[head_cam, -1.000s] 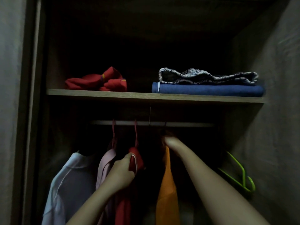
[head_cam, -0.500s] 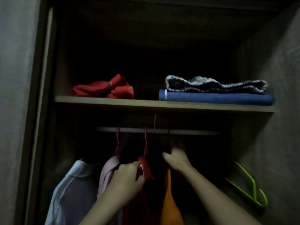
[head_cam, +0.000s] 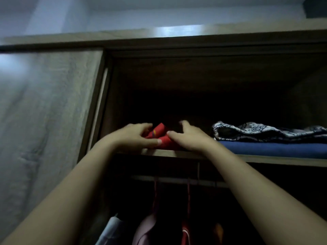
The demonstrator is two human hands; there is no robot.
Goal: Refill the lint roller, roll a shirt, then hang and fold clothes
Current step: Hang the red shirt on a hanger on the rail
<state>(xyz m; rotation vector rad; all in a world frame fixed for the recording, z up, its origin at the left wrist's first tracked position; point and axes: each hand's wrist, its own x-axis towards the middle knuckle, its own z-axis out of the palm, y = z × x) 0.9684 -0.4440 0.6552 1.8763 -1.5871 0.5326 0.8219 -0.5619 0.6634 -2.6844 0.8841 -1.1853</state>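
Red folded garment (head_cam: 160, 137) on wooden shelf (head_cam: 256, 159), frame centre. Left hand (head_cam: 134, 137) and right hand (head_cam: 189, 138) clasp it from either side, fingers curled narrow.

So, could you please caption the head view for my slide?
Both hands, left and right, grasp the red garment on the wardrobe shelf.

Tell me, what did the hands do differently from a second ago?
Both hands left the hanging clothes below the rail and went up to the shelf. The left hand and right hand now close around the red garment. The patterned cloth and blue stack stayed put.
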